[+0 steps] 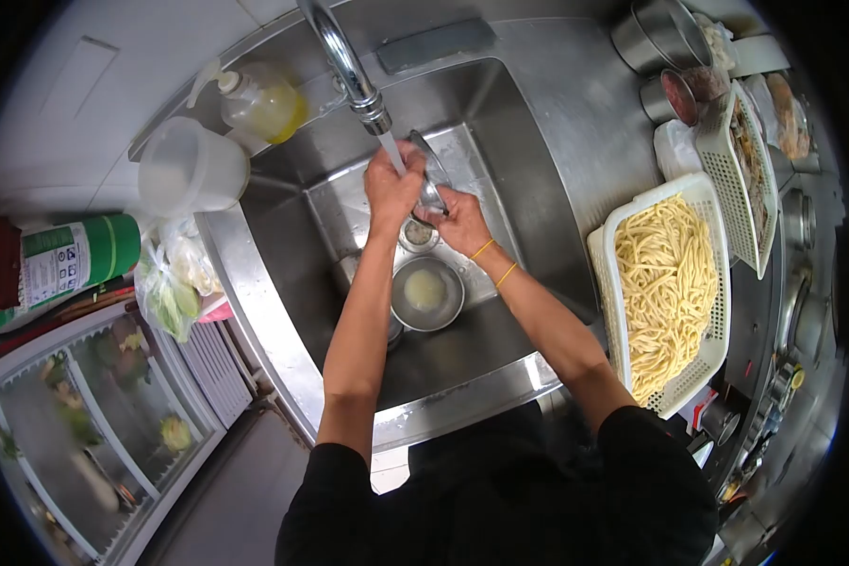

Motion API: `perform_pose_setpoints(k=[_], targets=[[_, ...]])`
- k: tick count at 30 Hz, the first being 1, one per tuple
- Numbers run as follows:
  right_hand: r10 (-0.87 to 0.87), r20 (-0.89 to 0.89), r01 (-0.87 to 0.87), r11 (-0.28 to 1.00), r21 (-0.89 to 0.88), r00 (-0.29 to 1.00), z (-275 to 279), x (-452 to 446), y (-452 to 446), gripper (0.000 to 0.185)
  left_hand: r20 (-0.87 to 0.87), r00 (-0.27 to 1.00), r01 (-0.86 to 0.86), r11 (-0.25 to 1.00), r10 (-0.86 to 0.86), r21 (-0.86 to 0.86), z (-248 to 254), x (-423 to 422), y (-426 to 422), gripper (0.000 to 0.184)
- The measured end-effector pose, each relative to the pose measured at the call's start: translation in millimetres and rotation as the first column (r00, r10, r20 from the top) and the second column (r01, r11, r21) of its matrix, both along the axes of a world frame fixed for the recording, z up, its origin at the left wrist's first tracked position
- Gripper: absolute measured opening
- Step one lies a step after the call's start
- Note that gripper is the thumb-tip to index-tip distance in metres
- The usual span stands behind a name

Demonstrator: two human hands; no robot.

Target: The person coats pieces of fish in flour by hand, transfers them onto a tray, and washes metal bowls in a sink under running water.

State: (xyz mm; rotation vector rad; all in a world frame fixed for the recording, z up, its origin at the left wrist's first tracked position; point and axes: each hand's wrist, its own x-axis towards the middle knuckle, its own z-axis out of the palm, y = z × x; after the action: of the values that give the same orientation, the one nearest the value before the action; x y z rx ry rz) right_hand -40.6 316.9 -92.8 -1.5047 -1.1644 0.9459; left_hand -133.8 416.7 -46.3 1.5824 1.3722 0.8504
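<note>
"what could have gone wrong?"

"the dish (433, 176) could have slid from your fingers, slick with water (393, 154), and hit the bowl (455, 304) below."

"and my hands?"

"your right hand (463, 224) was half closed on the dish's lower edge, forearm angled in. your left hand (391, 191) was bent by its upper part, fingers too blurred to tell how open or whether they gripped. the dish was tilted between both, over the sink (542, 208)."

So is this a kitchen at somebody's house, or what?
Probably a restaurant kitchen: there's a deep metal sink, a big basket of noodles, and a glass-topped fridge with vegetables inside.
</note>
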Motion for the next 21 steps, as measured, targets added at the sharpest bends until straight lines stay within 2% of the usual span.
perform_pose_setpoints(k=[1, 2, 3, 5, 6, 8, 9, 10, 11, 12, 13, 14, 15, 16, 17, 18, 19, 21], targets=[[-0.084, -0.128, 0.087, 0.996, 0.024, 0.988, 1, 2, 4, 0.013, 0.010, 0.999, 0.042, 0.994, -0.043, 0.101, 1, 8, 2, 0.022], [-0.078, 0.027, 0.078, 0.997, 0.020, 0.997, 20, 9, 6, 0.016, 0.016, 0.996, 0.081, 0.976, -0.086, 0.202, 1, 11, 4, 0.027], [-0.109, -0.165, 0.110, 0.994, -0.006, 0.980, 34, 10, 10, 0.016, 0.150, 0.985, 0.084, 0.995, -0.091, 0.052, 0, 10, 6, 0.031], [-0.167, -0.523, 0.154, 0.986, -0.068, 0.836, 60, 7, 13, 0.017, 0.404, 0.914, 0.149, 0.960, -0.042, -0.237, -7, 1, 12, 0.039], [-0.195, -0.565, 0.166, 0.981, -0.103, 0.802, 74, 6, 12, 0.020, 0.486, 0.874, 0.217, 0.910, -0.019, -0.354, -44, -13, 25, 0.042], [-0.211, -0.622, 0.206, 0.975, -0.081, 0.754, 70, 2, 15, 0.022, 0.662, 0.696, 0.251, 0.769, 0.279, -0.588, -36, -16, 3, 0.046], [-0.216, -0.652, 0.226, 0.972, -0.070, 0.726, 68, -2, 19, 0.024, 0.689, 0.582, 0.298, 0.674, 0.433, -0.676, -32, -18, -11, 0.048], [-0.251, -0.606, 0.279, 0.959, -0.050, 0.755, 67, -9, 24, 0.020, 0.682, 0.528, 0.229, 0.688, 0.506, -0.688, -40, -12, -25, 0.051], [-0.242, -0.455, 0.263, 0.965, -0.017, 0.857, 53, -17, 26, 0.017, 0.671, 0.471, 0.161, 0.692, 0.572, -0.703, -48, -7, -39, 0.055], [-0.231, -0.286, 0.244, 0.970, 0.012, 0.930, 31, -23, 27, 0.014, 0.667, 0.408, 0.256, 0.623, 0.624, -0.739, -38, -7, -49, 0.058], [-0.221, -0.104, 0.226, 0.973, 0.037, 0.970, 19, -27, 28, 0.011, 0.686, 0.452, 0.206, 0.682, 0.570, -0.702, -38, -6, -45, 0.059], [-0.110, 0.211, 0.131, 0.987, -0.091, 0.971, 36, -30, 21, 0.015, 0.698, 0.497, 0.161, 0.736, 0.515, -0.658, -38, -8, -43, 0.060], [0.007, 0.305, 0.014, 0.998, -0.067, 0.952, 35, -28, 14, 0.018, 0.704, 0.542, 0.121, 0.786, 0.459, -0.606, -26, -9, -39, 0.061], [0.121, 0.397, -0.107, 0.993, -0.058, 0.910, 30, -24, 5, 0.021, 0.557, 0.750, 0.060, 0.802, 0.357, -0.594, -12, -19, -35, 0.055], [0.229, 0.486, -0.228, 0.972, -0.061, 0.844, 29, -22, -2, 0.024, 0.455, 0.832, 0.036, 0.789, 0.316, -0.614, -13, -35, -31, 0.052], [0.348, 0.336, -0.291, 0.934, -0.210, 0.875, 49, -22, -7, 0.036, 0.347, 0.898, 0.009, 0.779, 0.269, -0.627, -16, -52, -23, 0.049], [0.327, 0.514, -0.273, 0.945, -0.179, 0.793, 40, -11, -7, 0.038, 0.239, 0.951, -0.004, 0.779, 0.198, -0.627, -17, -58, -15, 0.046], [0.272, 0.790, -0.269, 0.953, -0.140, 0.550, 15, 9, -4, 0.043, 0.154, 0.988, 0.045, 0.880, 0.032, -0.472, -25, -65, -15, 0.049]])
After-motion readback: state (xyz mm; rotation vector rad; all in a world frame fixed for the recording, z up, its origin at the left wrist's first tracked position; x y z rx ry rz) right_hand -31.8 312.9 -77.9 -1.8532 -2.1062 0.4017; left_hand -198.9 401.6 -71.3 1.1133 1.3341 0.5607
